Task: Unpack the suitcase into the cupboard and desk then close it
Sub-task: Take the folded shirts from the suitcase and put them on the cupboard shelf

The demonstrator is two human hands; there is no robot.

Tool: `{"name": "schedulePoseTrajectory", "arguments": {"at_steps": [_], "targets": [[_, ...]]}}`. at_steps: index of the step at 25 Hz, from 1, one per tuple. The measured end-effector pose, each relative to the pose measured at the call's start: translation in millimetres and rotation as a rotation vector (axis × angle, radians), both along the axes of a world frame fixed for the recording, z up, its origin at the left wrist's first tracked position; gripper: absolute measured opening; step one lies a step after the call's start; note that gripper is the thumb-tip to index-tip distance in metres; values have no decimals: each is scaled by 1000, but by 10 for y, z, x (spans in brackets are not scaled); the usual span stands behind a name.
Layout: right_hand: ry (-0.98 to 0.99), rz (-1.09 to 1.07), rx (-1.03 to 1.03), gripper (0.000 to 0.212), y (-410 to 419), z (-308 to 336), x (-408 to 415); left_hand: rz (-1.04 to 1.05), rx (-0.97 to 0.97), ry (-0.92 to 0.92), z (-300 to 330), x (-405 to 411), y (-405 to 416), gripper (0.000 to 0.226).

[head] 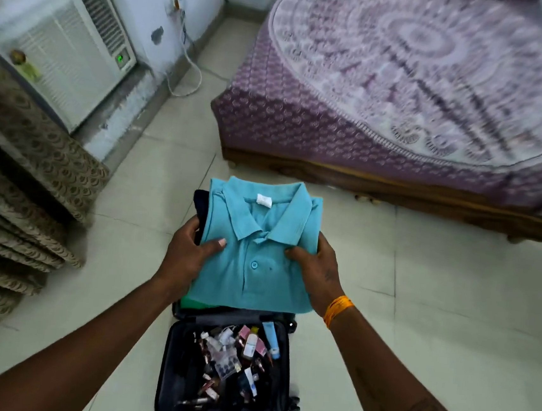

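While the suitcase lies open on the tiled floor, a folded teal polo shirt is held above it by both hands.

The shirt is gripped at its left edge by the left hand and at its right edge by the right hand, each thumb pressed on top and the fingers curled underneath; darker folded garments are seen stacked beneath it, with a green one showing at the lower edge. Small bottles, tubes and sachets are seen scattered in the near half of the suitcase. An orange thread band is worn on the right wrist. A bed with a purple patterned cover stands beyond, and a window air conditioner is set at the left.
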State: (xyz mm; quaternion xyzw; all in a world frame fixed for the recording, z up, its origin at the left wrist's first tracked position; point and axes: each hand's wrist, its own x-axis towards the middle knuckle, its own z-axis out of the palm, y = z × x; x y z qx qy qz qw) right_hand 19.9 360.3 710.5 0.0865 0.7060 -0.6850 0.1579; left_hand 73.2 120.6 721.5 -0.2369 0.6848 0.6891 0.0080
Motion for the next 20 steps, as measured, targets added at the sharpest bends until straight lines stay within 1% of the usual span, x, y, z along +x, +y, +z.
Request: {"name": "schedulePoseTrajectory", "arguments": {"at_steps": [4, 6, 10, 14, 17, 20], "targets": [[88, -94, -38, 36, 380, 1011, 312, -99, 7, 108, 979, 107, 325, 41], [121, -161, -42, 35, 545, 1357, 491, -174, 24, 144, 1311, 108, 463, 42], [188, -377, -48, 33, 1001, 1956, 1096, -353, 66, 218, 1901, 210, 911, 43], [258, -582, -17, 36, 1435, 2305, 1929, -594, 141, 260, 2210, 417, 1495, 36], [277, -739, 21, 38, 1819, 2440, 2624, -749, 196, 276, 2282, 686, 2066, 39], [277, -951, 46, 38, 2267, 2531, 3453, -943, 244, 304, 2351, 1173, 2826, 43]]}}
